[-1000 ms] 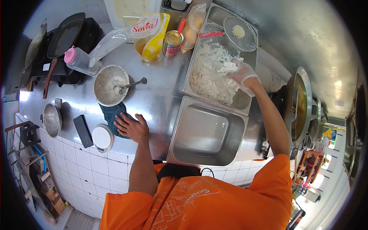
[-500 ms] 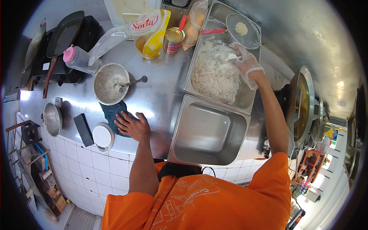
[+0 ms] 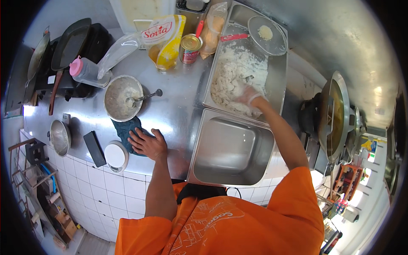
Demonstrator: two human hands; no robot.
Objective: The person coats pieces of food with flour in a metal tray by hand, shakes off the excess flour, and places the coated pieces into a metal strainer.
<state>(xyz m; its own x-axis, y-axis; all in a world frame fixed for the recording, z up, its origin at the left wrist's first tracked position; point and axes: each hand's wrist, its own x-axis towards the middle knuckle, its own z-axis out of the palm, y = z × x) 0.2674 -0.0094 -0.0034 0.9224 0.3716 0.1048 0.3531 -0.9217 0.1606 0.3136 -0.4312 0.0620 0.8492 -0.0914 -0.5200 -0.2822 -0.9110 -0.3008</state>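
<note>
My right hand (image 3: 250,96), in a clear plastic glove, reaches into the pale, flour-coated pieces (image 3: 227,85) at the near side of a deep steel tray (image 3: 278,80). Its fingers are smeared and partly lost among the pieces, so I cannot make out their grip. My bare left hand (image 3: 149,144) lies open with fingers spread, resting on a dark cloth (image 3: 123,129) and the steel counter. Just beyond the cloth stands a metal bowl (image 3: 111,106) of whitish batter with a dark-handled utensil (image 3: 148,96) in it. A round sieve (image 3: 278,46) with a red handle lies across the tray's far end.
A second steel pan (image 3: 231,146) sits nearest me. Behind stand a yellow pouch (image 3: 168,55), a can (image 3: 189,55) and a pink-lidded container (image 3: 85,70). At left are a small metal bowl (image 3: 60,138), a black phone-shaped slab (image 3: 94,148) and a white scale (image 3: 116,156). A large wok (image 3: 335,112) stands right.
My right hand has come nearer to me and left, from the tray's far right side into the floured pieces. More loose white flour shows behind the pile. My left hand stays put.
</note>
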